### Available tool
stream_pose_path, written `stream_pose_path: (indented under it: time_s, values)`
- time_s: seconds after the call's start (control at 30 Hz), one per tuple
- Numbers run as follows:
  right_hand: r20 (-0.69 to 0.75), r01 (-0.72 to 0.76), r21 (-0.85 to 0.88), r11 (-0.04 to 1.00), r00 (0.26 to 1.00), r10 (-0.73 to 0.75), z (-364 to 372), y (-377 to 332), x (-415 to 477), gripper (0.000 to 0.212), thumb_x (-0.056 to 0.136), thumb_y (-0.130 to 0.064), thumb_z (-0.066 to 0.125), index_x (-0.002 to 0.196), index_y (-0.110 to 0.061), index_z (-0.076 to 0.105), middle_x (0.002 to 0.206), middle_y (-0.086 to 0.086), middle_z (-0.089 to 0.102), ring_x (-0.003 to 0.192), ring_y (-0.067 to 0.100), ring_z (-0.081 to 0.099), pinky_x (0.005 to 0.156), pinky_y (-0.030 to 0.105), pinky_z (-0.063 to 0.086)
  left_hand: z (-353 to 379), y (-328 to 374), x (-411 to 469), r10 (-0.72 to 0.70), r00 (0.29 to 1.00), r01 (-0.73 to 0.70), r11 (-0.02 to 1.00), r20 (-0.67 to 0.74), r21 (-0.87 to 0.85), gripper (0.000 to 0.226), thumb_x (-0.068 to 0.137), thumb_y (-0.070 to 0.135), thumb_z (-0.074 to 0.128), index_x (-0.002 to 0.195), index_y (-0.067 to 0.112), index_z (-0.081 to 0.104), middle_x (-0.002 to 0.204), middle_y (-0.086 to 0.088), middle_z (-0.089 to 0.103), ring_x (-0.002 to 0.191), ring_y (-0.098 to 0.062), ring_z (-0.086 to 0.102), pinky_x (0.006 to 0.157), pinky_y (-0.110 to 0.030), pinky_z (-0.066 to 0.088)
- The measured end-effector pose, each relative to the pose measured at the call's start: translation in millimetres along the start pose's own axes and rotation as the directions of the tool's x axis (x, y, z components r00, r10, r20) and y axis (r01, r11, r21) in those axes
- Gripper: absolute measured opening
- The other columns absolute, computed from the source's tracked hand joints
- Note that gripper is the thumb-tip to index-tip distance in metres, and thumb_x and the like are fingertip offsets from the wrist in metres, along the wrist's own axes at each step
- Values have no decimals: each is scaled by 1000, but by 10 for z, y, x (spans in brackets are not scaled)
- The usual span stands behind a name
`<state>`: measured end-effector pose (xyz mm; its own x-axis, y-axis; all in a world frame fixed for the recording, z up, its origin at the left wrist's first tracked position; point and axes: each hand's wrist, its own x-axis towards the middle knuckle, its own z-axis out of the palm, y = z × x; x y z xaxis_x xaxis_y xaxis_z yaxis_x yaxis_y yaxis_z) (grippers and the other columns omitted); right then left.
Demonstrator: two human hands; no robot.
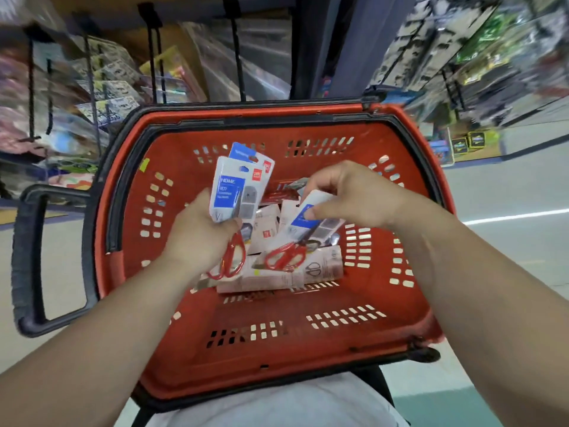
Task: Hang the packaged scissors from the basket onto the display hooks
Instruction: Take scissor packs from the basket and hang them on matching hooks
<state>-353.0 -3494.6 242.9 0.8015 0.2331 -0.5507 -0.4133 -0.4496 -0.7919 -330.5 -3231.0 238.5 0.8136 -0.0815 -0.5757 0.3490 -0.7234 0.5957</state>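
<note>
A red plastic basket with a black rim sits right below me. My left hand grips two packs of red-handled scissors, white and blue cards fanned upward over the basket's middle. My right hand pinches the top of another scissors pack, its red handles pointing down-left just above the pile. Several more packs lie face down on the basket floor under both hands.
The basket's black handle sticks out at the left. Behind the basket hang black display hooks with bagged goods. A blurred shelf of products runs along the right, above a grey aisle floor.
</note>
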Motion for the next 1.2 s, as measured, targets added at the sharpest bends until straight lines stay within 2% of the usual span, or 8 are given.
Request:
stream_pose_path:
  time_s: [0.23, 0.43, 0.57, 0.7, 0.8, 0.93, 1.07, 1.2]
  values:
    - [56, 28, 104, 994, 998, -34, 162, 19, 243, 14, 80, -11, 89, 79, -21, 79, 73, -12, 76, 66, 0, 62, 66, 22, 48, 131, -24, 11, 14, 974, 20, 988, 224, -151, 32, 91, 7, 77, 113, 29, 69, 112, 8, 79, 108, -13, 74, 101, -41, 56]
    - [-326, 88, 81, 993, 944, -57, 468, 22, 523, 40, 67, -28, 98, 61, -25, 60, 50, -22, 54, 50, -1, 44, 54, 26, 39, 153, -39, -83, -36, 972, 156, 839, 233, -521, 18, 106, 17, 59, 117, 25, 71, 110, 9, 81, 104, -7, 76, 90, -24, 58]
    - [-405, 101, 165, 981, 914, -26, 685, -29, 646, 49, 73, -36, 95, 60, -22, 50, 49, -15, 51, 47, 4, 41, 50, 28, 37, 48, -136, -82, -36, 963, 136, 921, 268, -365, 44, 87, 2, 81, 126, 19, 69, 113, 0, 81, 106, -19, 77, 98, -43, 59]
    - [-421, 31, 293, 956, 901, 100, 821, 226, 833, 27, 98, -38, 71, 92, -13, 66, 84, 3, 70, 73, 9, 59, 71, 27, 49, -119, -254, -100, -145, 988, 155, 944, 56, -292, 37, 85, 5, 83, 113, 26, 71, 99, 10, 81, 92, -11, 78, 84, -35, 59]
    - [-308, -187, -57, 981, 938, 161, 880, 648, 1097, 28, 102, -37, 63, 122, -17, 70, 120, 2, 73, 110, 20, 67, 97, 33, 52, -250, -334, -158, -197, 977, 168, 945, -80, -280, 34, 86, 12, 84, 111, 31, 73, 99, 16, 81, 92, -8, 77, 84, -34, 57]
    - [-59, -158, -500, 852, 987, 149, 1021, 920, 1434, 47, 105, -35, 56, 150, -23, 51, 148, 7, 58, 133, 31, 56, 107, 39, 48, -265, -355, -278, -229, 952, 150, 927, -202, -343, 26, 88, 13, 83, 102, 33, 74, 93, 19, 80, 83, -2, 76, 78, -32, 55]
    - [-98, -136, -790, 598, 990, 97, 1009, 998, 1667, 30, 102, -25, 55, 130, -28, 65, 129, 3, 69, 122, 28, 61, 99, 39, 43, -258, -313, -294, -234, 956, 149, 908, -179, -391, 29, 90, 15, 81, 110, 35, 75, 88, 3, 81, 78, -25, 77, 79, -44, 57]
    - [-38, -34, -892, 450, 999, -1, 1013, 1019, 1688, 28, 97, -13, 52, 116, -20, 71, 120, 2, 70, 119, 28, 60, 101, 41, 39, -243, -314, -254, -287, 937, 191, 898, -201, -397, 31, 89, 14, 82, 111, 32, 72, 99, 11, 81, 89, -14, 79, 86, -45, 61]
